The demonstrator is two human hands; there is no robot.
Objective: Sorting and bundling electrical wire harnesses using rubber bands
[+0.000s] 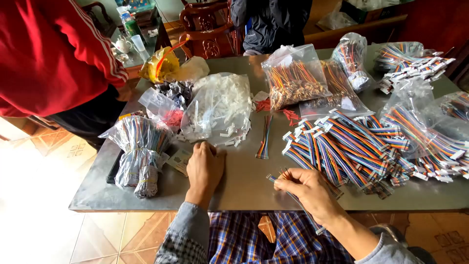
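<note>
My left hand (205, 168) rests on the grey table (244, 181), fingers curled at loose white connectors (229, 142) — whether they pinch one I cannot tell. My right hand (308, 190) pinches a rainbow ribbon cable (288, 188) near the table's front edge — beside the cable pile (351, 151).

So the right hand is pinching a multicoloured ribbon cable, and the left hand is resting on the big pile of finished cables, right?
Not quite. The head view shows the left hand by the clear bag of white connectors, away from the cable pile. The right hand does pinch a multicoloured ribbon cable.
</note>
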